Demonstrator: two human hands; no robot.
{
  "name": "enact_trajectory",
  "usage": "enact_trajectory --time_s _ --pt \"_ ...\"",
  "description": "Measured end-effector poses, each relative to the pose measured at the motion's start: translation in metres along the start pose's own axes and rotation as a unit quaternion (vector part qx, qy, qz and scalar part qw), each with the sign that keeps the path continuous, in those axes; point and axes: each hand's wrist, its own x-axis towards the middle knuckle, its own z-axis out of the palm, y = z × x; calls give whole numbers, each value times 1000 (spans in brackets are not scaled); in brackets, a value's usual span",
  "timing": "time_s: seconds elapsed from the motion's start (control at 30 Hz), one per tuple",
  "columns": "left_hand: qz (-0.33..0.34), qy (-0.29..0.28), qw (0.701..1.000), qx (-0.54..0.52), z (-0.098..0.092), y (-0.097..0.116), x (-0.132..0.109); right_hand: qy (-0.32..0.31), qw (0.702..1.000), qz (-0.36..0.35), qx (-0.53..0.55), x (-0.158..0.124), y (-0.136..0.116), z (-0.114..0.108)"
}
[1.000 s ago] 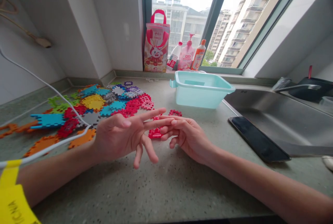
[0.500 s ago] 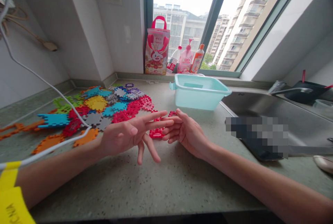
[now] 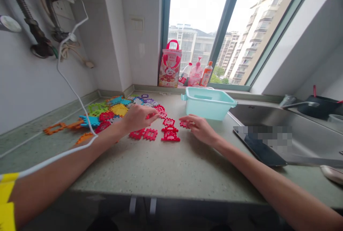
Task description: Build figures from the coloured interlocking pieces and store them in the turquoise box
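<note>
Head view: red tile [image 3: 184, 124] is touched by right hand [image 3: 200, 129], grip half-open; at nine o'clock, left hand [image 3: 138, 116] is curled, and its grip cannot be told.

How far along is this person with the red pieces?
Done: a few red tiles lie apart from the mixed pile, with what looks like a joined red piece among them. In hand: the left hand reaches red tiles at the pile's edge; the right hand touches another. Left: most tiles sit loose in the pile.
</note>
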Motion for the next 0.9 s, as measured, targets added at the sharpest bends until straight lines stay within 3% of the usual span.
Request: enact_trajectory --time_s 0.13,0.27,0.37,0.67,0.8,0.9 --pt "55 -31 998 -26 8 19 -1 -30 992 -52 -114 -3 -5 0" --pt "83 -46 991 -97 13 28 -1 -39 988 -64 -132 -3 -9 -7" --pt "100 -58 984 -138 13 30 0 -53 988 -73 -128 -4 -12 -11" --pt "113 -59 983 -131 15 23 -1 -141 977 -110 -121 -8 -13 -5" --pt "103 -77 981 -144 4 37 5 -92 980 -139 -113 -7 -20 -9" --pt "69 -142 956 -248 -17 67 -12 7 978 -153 -139 -15 -42 -31"
